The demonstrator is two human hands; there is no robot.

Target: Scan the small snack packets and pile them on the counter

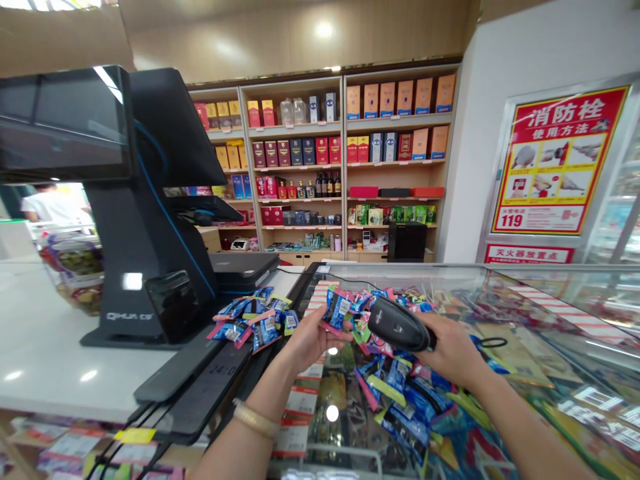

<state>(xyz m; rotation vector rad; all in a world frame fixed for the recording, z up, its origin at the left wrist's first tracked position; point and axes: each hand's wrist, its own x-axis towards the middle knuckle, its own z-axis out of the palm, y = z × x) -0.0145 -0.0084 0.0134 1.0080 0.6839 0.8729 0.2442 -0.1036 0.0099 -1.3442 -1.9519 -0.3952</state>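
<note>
Over the glass-topped bench (465,267), our left hand (311,341) pinched a small blue plastic packet with pink edges (336,309) just left of the black handheld scanner (397,325), whose long axis slanted toward it from our right hand (453,350), closed around the scanner.

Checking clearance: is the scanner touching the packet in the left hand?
Apart: the head view shows other packets through the gap between scanner and held packet.

Register (113,233) L of glass counter (350,433) – candy packets (407,400) on top – shelves (295,167) behind.
</note>
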